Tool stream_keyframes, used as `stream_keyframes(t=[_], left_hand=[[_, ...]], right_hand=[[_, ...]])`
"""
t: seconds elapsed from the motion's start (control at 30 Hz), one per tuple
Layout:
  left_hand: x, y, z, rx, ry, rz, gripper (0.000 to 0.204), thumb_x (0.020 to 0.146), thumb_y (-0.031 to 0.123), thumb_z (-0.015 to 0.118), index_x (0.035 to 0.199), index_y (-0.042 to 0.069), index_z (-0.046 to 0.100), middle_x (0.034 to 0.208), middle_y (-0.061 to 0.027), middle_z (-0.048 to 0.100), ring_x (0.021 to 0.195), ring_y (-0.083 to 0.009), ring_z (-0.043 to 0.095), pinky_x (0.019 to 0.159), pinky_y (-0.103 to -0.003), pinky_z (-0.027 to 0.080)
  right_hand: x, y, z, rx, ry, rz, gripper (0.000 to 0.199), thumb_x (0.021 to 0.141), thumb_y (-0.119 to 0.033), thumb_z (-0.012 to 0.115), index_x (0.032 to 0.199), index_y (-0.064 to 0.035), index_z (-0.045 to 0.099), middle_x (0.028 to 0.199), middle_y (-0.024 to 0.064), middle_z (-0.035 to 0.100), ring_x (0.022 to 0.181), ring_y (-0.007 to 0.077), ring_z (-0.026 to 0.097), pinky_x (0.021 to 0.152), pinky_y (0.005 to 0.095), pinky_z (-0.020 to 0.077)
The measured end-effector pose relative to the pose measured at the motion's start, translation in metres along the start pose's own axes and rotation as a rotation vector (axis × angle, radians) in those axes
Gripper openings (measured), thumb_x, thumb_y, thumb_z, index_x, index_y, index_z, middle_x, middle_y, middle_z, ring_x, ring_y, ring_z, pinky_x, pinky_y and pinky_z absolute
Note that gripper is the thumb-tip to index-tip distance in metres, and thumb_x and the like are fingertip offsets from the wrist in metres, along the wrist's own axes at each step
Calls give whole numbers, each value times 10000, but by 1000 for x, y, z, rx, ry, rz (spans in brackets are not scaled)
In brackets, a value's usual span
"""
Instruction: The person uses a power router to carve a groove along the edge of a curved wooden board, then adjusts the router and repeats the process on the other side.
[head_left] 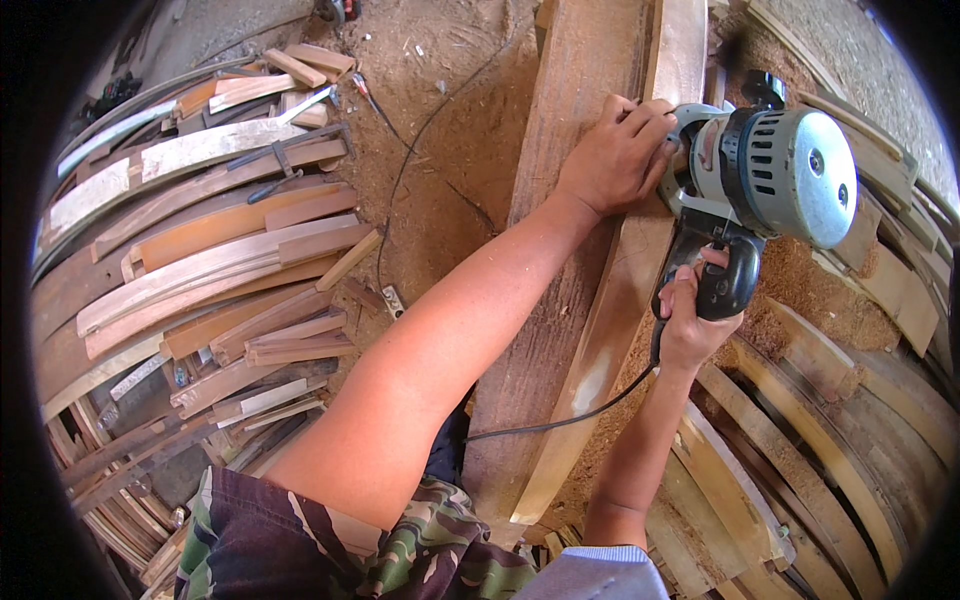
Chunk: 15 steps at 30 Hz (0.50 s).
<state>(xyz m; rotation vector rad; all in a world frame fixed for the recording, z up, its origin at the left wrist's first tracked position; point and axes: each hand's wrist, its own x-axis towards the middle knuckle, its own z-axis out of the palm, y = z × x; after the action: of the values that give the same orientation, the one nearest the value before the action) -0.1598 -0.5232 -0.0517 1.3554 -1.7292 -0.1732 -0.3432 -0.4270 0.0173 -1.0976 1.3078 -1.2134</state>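
Observation:
A grey wood router (790, 175) with a round metal cap and a black D-shaped handle sits on its side against the right edge of a narrow pale board (600, 350). My right hand (693, 322) is wrapped round its black handle. My left hand (622, 160) rests on the narrow board, its fingers curled over toward the router's base and gripping there; the fingertips are partly hidden. The narrow board lies lengthwise along a wide brown plank (525, 350). The router's bit is out of sight.
A black cord (560, 425) runs from the router's handle across both boards. Stacks of cut wood (230, 240) fill the left side, with a clamp (280, 165) on them. More planks (800, 440) and sawdust lie right. A power strip (392, 300) and cable lie on the dusty floor.

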Motion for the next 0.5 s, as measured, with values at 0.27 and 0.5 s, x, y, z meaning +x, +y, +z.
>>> stream_keyframes(t=[0.27,0.5], left_hand=[[0,5,-1,15,-21,-16,302,980,108,640,1272,54,582,1322,-142,638,1111,-358,618,980,-445,462],[5,6,-1,2,-71,-89,309,965,156,651,1256,61,602,1299,-138,637,1094,-393,589,970,-445,483]], right_hand=[[-5,4,3,7,41,-11,304,911,122,635,1196,16,616,740,40,599,516,73,519,457,240,380],[-10,11,17,-132,242,-11,297,921,82,659,1214,33,652,1026,64,709,867,127,661,764,261,523]])
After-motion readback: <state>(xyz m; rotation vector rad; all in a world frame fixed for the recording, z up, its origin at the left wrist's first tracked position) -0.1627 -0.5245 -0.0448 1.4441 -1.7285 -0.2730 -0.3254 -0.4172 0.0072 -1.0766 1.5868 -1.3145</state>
